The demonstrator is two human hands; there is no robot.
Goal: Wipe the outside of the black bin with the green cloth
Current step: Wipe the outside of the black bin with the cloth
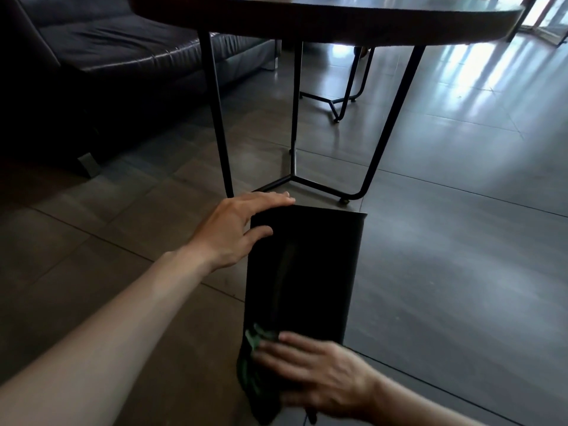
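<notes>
The black bin (310, 265) lies tipped on the tiled floor, its long side facing up and its far end pointing toward the table. My left hand (236, 232) grips the bin's far left corner, fingers over the edge and thumb on the top face. At the near end, my right hand (310, 373) presses the green cloth (253, 364) flat against the bin's surface. The cloth is dark green and crumpled, bunched under my fingers and hanging down the bin's left side. Most of the cloth is hidden by the hand.
A round dark table (325, 16) on thin black metal legs (219, 127) stands just beyond the bin. A black leather sofa (101, 56) is at the left. Open tiled floor (461, 241) stretches to the right, and a second metal frame (344, 99) stands behind the table.
</notes>
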